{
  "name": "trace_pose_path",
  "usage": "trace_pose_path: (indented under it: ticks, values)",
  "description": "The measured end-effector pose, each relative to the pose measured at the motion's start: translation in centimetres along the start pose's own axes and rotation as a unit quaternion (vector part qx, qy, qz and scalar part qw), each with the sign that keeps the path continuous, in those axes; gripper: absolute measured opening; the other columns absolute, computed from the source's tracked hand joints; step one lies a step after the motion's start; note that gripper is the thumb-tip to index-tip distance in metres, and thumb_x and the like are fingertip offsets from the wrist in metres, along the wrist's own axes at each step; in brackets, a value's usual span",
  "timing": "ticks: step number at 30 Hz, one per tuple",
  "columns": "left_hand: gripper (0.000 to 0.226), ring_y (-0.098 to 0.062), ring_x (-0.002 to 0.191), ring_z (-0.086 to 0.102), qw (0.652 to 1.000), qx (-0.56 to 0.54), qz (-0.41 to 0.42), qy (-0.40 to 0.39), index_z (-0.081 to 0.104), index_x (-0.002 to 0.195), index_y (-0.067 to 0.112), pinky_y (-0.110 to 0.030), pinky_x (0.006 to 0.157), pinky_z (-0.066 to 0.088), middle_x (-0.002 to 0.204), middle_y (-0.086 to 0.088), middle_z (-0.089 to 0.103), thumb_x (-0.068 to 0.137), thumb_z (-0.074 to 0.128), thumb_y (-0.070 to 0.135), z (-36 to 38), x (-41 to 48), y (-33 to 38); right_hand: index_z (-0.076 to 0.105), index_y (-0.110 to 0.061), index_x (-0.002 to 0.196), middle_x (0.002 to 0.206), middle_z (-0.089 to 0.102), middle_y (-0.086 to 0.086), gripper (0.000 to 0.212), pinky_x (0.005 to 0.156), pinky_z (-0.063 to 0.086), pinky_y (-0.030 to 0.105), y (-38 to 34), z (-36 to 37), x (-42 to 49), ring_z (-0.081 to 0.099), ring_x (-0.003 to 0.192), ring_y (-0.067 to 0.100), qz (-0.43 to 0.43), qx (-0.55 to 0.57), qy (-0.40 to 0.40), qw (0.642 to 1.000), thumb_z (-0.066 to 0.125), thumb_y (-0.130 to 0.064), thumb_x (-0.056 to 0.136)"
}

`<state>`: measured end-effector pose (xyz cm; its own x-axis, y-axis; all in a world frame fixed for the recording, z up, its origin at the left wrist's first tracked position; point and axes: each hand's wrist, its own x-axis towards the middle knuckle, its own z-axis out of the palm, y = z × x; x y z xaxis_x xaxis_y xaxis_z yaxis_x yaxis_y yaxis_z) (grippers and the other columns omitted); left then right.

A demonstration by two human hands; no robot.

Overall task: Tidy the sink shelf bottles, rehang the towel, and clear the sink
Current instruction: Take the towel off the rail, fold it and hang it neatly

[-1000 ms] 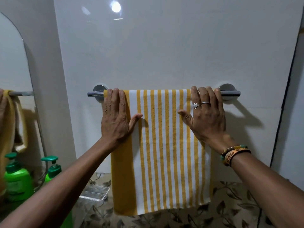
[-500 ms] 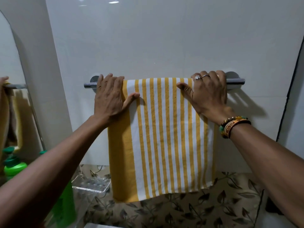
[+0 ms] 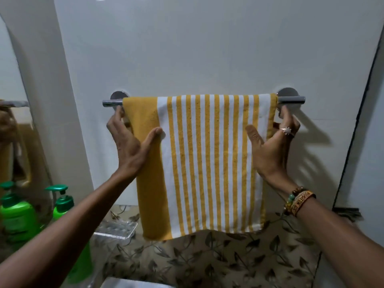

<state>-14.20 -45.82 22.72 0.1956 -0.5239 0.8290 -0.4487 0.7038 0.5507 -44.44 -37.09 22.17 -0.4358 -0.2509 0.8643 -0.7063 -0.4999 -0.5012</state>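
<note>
Hanging square over the towel bar [image 3: 291,99], the striped towel [image 3: 207,163] now spreads wider than a second ago. My left hand [image 3: 129,150] and right hand [image 3: 270,152] have slid from pressing flat on top to its 9 and 3 o'clock edges, fingers pinching them. I judge the rehanging nearly done; the green bottle [image 3: 62,206] at 8 o'clock waits.

Probably bathroom: towel rail [image 3: 291,99], mirror [image 3: 12,80]

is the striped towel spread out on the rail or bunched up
Spread out. The towel drapes flat over the rail, stripes straight, nearly bracket to bracket, edges in left hand and right hand.
</note>
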Motion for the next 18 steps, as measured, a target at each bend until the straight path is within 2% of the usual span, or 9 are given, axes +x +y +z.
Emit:
trace_pose_path:
  ticks: [2,4,8,11,13,15,17,18]
  values:
    - [0.099,-0.019,0.121,0.051,0.992,-0.075,-0.093,-0.047,0.026,0.147,0.021,-0.038,0.095,0.050,0.142,-0.005,0.041,0.071,0.078,0.059,-0.3,-0.7,-0.6,0.050,-0.017,0.136,0.128,0.061,-0.004,0.072,0.095,0.056,0.036,0.0,-0.6,0.1,0.062,0.114,0.007,0.123,0.094,-0.055,0.986,0.075,-0.055,0.080]
    - [0.087,-0.012,0.105,0.060,0.978,-0.113,-0.154,-0.086,0.039,0.138,0.020,-0.034,0.086,0.054,0.126,0.002,0.054,0.070,0.077,0.058,-0.5,-1.2,-1.0,0.064,-0.019,0.118,0.108,0.073,-0.006,0.061,0.082,0.062,0.039,0.2,-1.0,0.2,0.072,0.096,0.007,0.182,0.148,-0.093,0.968,0.080,-0.057,0.073]
    - [0.066,-0.008,0.094,0.067,0.956,-0.186,-0.197,-0.114,0.055,0.120,0.021,-0.026,0.073,0.056,0.111,0.009,0.065,0.066,0.081,0.049,-1.1,-2.4,-2.3,0.069,-0.021,0.102,0.097,0.077,-0.009,0.048,0.072,0.062,0.031,0.7,-1.8,0.1,0.074,0.089,0.009,0.186,0.187,-0.102,0.959,0.087,-0.050,0.067]
    - [0.051,-0.005,0.088,0.071,0.944,-0.198,-0.210,-0.159,0.061,0.109,0.029,-0.019,0.065,0.057,0.104,0.010,0.070,0.065,0.082,0.044,-1.4,-3.7,-3.3,0.069,-0.024,0.097,0.092,0.077,-0.015,0.047,0.064,0.059,0.022,1.2,-2.1,-0.2,0.075,0.085,0.008,0.215,0.213,-0.159,0.940,0.091,-0.046,0.061]
    - [0.046,-0.006,0.083,0.072,0.939,-0.193,-0.227,-0.170,0.064,0.104,0.026,-0.023,0.065,0.058,0.099,0.008,0.072,0.066,0.081,0.045,-1.5,-4.3,-3.7,0.071,-0.024,0.090,0.086,0.076,-0.017,0.047,0.062,0.058,0.019,1.5,-2.0,-0.5,0.074,0.081,0.004,0.236,0.203,-0.194,0.930,0.091,-0.049,0.057]
    - [0.042,-0.009,0.078,0.073,0.939,-0.185,-0.236,-0.167,0.066,0.098,0.023,-0.026,0.063,0.059,0.090,0.007,0.074,0.066,0.079,0.047,-1.6,-4.6,-3.8,0.073,-0.019,0.091,0.088,0.077,-0.012,0.052,0.070,0.062,0.027,1.8,-2.0,-1.2,0.074,0.083,0.007,0.246,0.175,-0.208,0.930,0.091,-0.053,0.055]
    - [0.034,-0.010,0.076,0.073,0.945,-0.168,-0.230,-0.160,0.066,0.095,0.024,-0.027,0.062,0.059,0.086,0.007,0.075,0.071,0.076,0.046,-1.6,-4.6,-3.8,0.073,-0.007,0.097,0.093,0.078,0.003,0.067,0.078,0.063,0.041,2.0,-1.8,-2.1,0.074,0.089,0.021,0.240,0.130,-0.200,0.941,0.091,-0.057,0.056]
    - [0.028,-0.012,0.076,0.073,0.950,-0.153,-0.223,-0.153,0.066,0.094,0.025,-0.031,0.065,0.060,0.088,0.006,0.074,0.076,0.075,0.045,-1.4,-4.7,-3.8,0.072,-0.001,0.099,0.095,0.077,0.009,0.072,0.077,0.062,0.046,2.2,-1.7,-2.5,0.073,0.091,0.027,0.231,0.115,-0.202,0.945,0.090,-0.057,0.057]
